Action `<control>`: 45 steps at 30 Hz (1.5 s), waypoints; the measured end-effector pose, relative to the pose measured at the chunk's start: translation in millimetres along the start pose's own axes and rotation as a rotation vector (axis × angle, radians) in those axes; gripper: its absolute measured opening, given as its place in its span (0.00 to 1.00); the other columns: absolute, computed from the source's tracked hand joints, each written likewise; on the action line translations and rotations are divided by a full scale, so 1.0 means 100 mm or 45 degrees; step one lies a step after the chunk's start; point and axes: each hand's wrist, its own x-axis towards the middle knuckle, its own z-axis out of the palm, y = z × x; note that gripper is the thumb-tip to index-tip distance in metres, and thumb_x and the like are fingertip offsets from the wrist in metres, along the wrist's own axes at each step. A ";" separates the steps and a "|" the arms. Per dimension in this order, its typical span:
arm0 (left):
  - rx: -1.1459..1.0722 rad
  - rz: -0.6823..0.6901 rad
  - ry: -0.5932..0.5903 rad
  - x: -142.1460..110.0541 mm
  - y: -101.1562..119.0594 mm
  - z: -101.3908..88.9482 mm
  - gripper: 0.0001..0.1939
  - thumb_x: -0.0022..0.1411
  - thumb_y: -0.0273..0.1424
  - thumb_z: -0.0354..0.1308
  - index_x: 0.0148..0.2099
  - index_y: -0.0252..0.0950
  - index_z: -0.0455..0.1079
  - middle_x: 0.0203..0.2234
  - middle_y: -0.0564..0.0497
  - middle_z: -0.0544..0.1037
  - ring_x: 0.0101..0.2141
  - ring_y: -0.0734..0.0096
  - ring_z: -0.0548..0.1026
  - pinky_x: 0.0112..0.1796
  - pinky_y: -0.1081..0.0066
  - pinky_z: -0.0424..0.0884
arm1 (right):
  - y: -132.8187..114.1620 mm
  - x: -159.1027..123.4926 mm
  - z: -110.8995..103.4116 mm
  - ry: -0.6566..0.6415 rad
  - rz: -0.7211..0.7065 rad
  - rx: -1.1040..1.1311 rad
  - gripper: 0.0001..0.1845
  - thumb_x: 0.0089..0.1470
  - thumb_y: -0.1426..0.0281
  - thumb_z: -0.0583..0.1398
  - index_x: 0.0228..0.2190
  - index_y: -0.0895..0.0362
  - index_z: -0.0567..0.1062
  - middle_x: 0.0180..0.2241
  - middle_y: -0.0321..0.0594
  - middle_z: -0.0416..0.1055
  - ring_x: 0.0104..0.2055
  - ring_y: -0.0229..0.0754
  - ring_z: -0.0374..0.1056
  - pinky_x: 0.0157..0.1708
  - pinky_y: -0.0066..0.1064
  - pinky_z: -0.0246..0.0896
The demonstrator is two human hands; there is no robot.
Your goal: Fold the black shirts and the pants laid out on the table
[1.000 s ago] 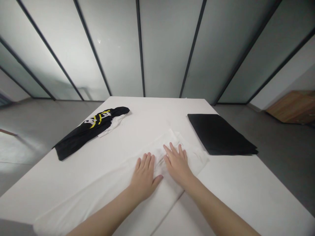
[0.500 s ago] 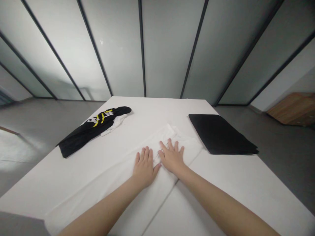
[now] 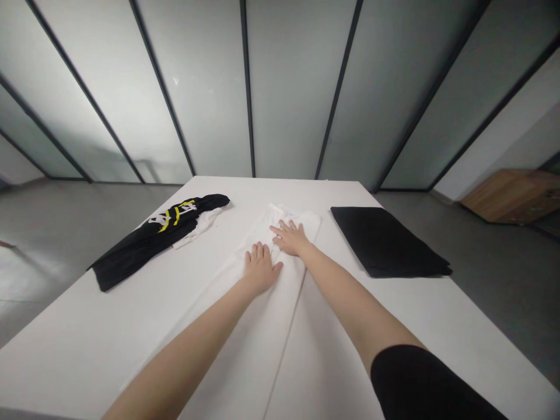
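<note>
A long white garment (image 3: 262,315), folded lengthwise, lies on the white table and runs from its far tip toward my body. Its exact kind I cannot tell. My left hand (image 3: 261,271) rests flat on the cloth with the fingers stretched forward and the thumb out to the side. A little farther off and to the right, my right hand (image 3: 289,238) presses on the garment near its far end, fingers spread. Small creases show in the fabric between the two hands. Part of the cloth is hidden under my left forearm.
At the left edge lies a black garment (image 3: 140,248) with yellow and white print, a white cloth (image 3: 199,228) partly under it. A folded black cloth (image 3: 387,242) lies to the right on the white table (image 3: 459,332). Frosted glass panels (image 3: 289,87) stand behind.
Both hands have moved forward, away from my body, and the white garment has slid and turned with them, now pointing straighter ahead. A black sleeve has come into view on my right arm.
</note>
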 end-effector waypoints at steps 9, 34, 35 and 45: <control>0.033 0.243 -0.105 -0.76 -0.48 -0.05 0.43 0.75 0.53 0.43 0.79 0.29 0.49 0.76 0.32 0.48 0.75 0.41 0.46 0.69 0.39 0.49 | 0.14 0.26 -0.07 0.074 -0.073 -0.027 0.36 0.72 0.52 0.46 0.75 0.41 0.50 0.79 0.41 0.39 0.78 0.64 0.35 0.71 0.65 0.33; -0.199 0.406 -0.142 -1.65 -0.33 -0.19 0.29 0.73 0.41 0.53 0.71 0.42 0.66 0.72 0.41 0.64 0.70 0.49 0.64 0.67 0.48 0.63 | -0.63 -1.19 0.26 -0.017 0.042 0.116 0.37 0.69 0.45 0.47 0.74 0.38 0.53 0.79 0.42 0.33 0.78 0.73 0.30 0.69 0.73 0.24; -0.214 0.443 -0.103 -1.60 -0.35 -0.22 0.28 0.73 0.41 0.53 0.70 0.41 0.67 0.71 0.41 0.66 0.69 0.50 0.66 0.66 0.49 0.64 | -0.57 -1.15 0.25 -0.019 0.040 0.103 0.37 0.69 0.45 0.47 0.74 0.38 0.53 0.79 0.42 0.33 0.78 0.73 0.30 0.68 0.74 0.24; -0.045 0.505 0.045 -0.99 -0.28 -0.03 0.28 0.75 0.42 0.51 0.72 0.38 0.62 0.74 0.38 0.59 0.73 0.49 0.57 0.70 0.47 0.54 | -0.07 -0.39 -0.10 -0.191 0.070 0.138 0.35 0.71 0.46 0.42 0.74 0.39 0.55 0.79 0.41 0.34 0.79 0.64 0.32 0.71 0.67 0.27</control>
